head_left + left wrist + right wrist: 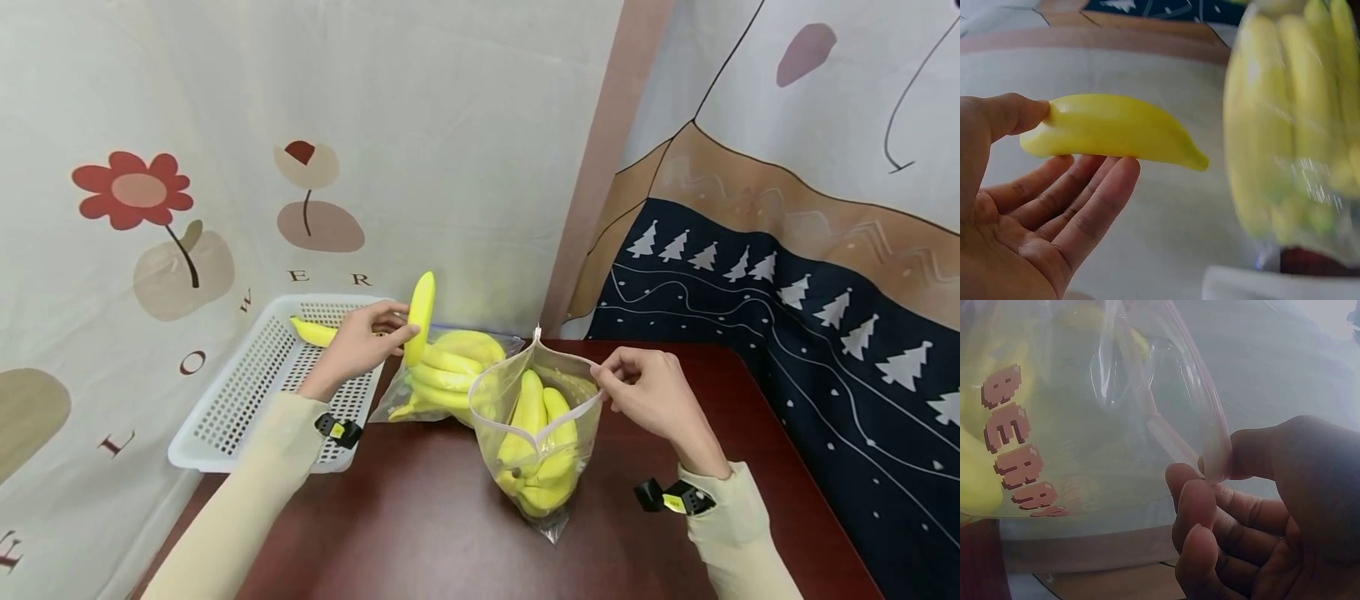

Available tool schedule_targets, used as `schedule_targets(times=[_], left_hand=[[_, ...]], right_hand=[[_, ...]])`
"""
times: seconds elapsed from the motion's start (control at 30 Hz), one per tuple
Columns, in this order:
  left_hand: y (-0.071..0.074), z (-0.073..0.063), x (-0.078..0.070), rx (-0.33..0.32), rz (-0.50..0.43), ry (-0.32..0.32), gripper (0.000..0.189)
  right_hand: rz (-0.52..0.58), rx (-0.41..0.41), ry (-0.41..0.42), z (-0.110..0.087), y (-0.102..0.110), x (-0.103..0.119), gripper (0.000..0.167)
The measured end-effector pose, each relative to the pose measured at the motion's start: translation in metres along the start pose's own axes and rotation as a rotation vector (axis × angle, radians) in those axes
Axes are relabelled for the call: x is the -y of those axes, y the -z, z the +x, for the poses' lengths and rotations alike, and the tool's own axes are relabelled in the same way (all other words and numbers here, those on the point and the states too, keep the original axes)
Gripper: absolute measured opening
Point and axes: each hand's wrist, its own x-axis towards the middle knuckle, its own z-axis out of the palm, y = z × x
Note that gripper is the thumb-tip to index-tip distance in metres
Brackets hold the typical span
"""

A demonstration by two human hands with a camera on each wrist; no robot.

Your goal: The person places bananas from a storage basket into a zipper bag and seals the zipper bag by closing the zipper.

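Between its thumb and fingers my left hand pinches a single yellow banana, raised above a filled bag. The left wrist view shows that banana lying across the fingertips, with its tip pointing away from the palm. My right hand pinches the rim of a clear zip bag, whose mouth gapes. Inside it several bananas stand. Seen from the right wrist, thumb and forefinger hold the bag's edge, and reddish printed letters mark its side.
A second clear bag of bananas lies behind, beside a white perforated basket. One banana rests in that basket, partly hidden by the left hand. The dark red table meets printed curtains at the back and right.
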Motion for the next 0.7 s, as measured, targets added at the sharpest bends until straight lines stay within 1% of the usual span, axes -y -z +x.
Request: schedule_targets(times=[0.17,0.37,0.53,0.7], left_hand=[[-0.008,-0.004,-0.022,0.017,-0.086,-0.012,0.047],[-0.017,-0.01,-0.046,0.042,-0.155,-0.061,0.042],[-0.023,-0.014,-0.061,0.047,-0.215,-0.08,0.04],[-0.027,-0.016,-0.073,0.056,-0.292,-0.08,0.039]], right_hand=[[0.001,0.0,-0.004,0.0,0.0,0.0,0.014],[-0.001,0.005,-0.019,0.002,0.0,0.0,0.013],[0.002,0.006,-0.028,0.002,0.0,0.0,0.013],[0.011,0.006,-0.038,0.003,-0.001,0.001,0.014]])
